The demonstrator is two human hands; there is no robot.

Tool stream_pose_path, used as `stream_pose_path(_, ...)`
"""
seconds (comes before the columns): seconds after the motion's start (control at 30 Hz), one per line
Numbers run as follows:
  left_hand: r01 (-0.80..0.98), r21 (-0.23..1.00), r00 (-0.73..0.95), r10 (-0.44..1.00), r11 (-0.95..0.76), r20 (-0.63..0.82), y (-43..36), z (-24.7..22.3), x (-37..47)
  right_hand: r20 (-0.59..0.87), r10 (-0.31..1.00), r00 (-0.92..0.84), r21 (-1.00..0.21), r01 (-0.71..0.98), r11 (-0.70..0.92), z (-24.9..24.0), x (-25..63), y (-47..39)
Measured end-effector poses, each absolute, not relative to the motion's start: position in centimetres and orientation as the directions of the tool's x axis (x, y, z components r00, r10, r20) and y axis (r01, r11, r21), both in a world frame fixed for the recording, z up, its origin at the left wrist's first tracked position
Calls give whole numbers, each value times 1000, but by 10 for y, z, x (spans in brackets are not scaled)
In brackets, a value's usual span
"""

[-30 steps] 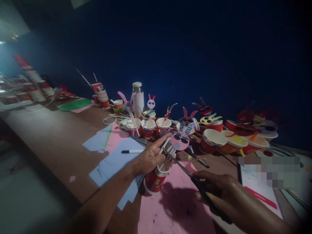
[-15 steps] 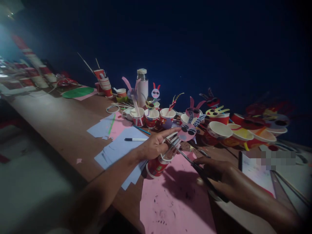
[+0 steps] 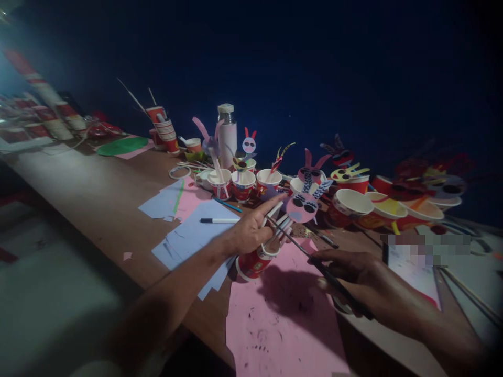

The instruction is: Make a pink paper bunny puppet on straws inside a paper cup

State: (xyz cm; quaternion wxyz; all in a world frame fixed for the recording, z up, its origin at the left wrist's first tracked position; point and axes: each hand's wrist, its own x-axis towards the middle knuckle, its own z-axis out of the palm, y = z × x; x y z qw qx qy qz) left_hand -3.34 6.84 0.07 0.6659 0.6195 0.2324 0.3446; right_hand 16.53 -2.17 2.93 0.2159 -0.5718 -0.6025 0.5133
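Observation:
My left hand (image 3: 251, 230) is closed around pale paper strips (image 3: 276, 215) above a red paper cup (image 3: 257, 263), its index finger stretched toward a pink paper rabbit face (image 3: 302, 208). The face has dark oval eyes and patterned ears, and is at the top of the cup. The cup tilts over a pink sheet (image 3: 271, 324). My right hand (image 3: 365, 277) grips a long, thin dark tool (image 3: 330, 275), perhaps tweezers; its exact kind is unclear. The slim tip reaches the strips beside my left fingers. My left hand partly hides the strips' lower ends.
Behind stand several paper cups (image 3: 243, 187) with paper animal faces, and a flask (image 3: 228, 139). Pale blue paper (image 3: 188, 235) with a marker (image 3: 220, 221) lies to the left. At the right is a phone (image 3: 412, 277); stacked cups (image 3: 167, 136) stand farther back.
The view has shifted slightly, so most things sit a little higher in the picture. The tool tip stays at the strips, and both hands keep their holds.

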Motion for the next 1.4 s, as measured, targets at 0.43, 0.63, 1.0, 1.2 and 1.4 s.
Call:
stream_pose_path(0.43, -245, 961, 606, 794, 131, 46, 69, -2, -30, -349, 896, -274, -851, 493, -181, 26, 172, -21)
stream_pose_path(0.63, -154, 962, 691, 721, 224, -57, 72, 3, -37, -336, 905, -260, -833, 530, -157, 21, 173, -20)
stream_pose_path(1.0, -246, 864, 786, 612, 439, -87, 78, -2, -49, -277, 930, -243, -856, 502, -124, 21, 176, -22)
stream_pose_path(1.2, -249, 875, 768, 635, 416, -84, 80, -2, -50, -220, 947, -234, -869, 488, -81, 22, 177, -24)
stream_pose_path(1.4, -182, 904, 745, 655, 386, -130, 79, -3, -49, -240, 936, -258, -846, 529, -71, 20, 179, -19)
